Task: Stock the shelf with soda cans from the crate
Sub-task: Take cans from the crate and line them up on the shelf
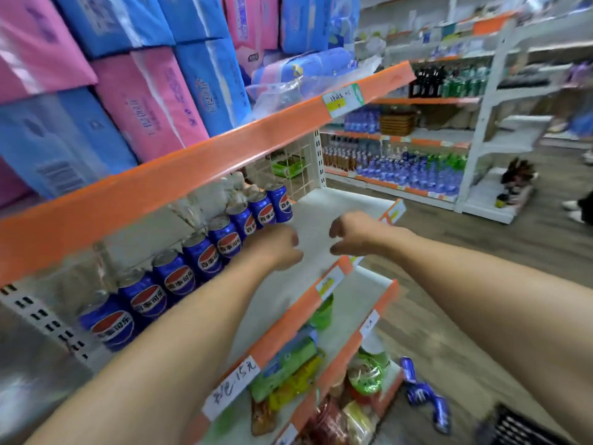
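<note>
A row of several blue soda cans [205, 255] stands along the back of the white shelf [324, 213], running from near left to far right. My left hand [276, 245] hovers over the shelf just in front of the cans, fingers loosely curled, holding nothing. A little to its right, my right hand [349, 232] is also empty, with fingers curved and apart. Several more blue cans [423, 393] lie on the floor at the lower right, beside the dark crate [526, 428], which shows only at the frame's bottom edge.
Above the cans an orange-edged shelf [224, 159] carries pink and blue tissue packs [144, 94]. Lower shelves hold green and red snack bags [288, 374]. A wooden-floored aisle runs to the right, with white racks of bottled drinks [414, 171] behind.
</note>
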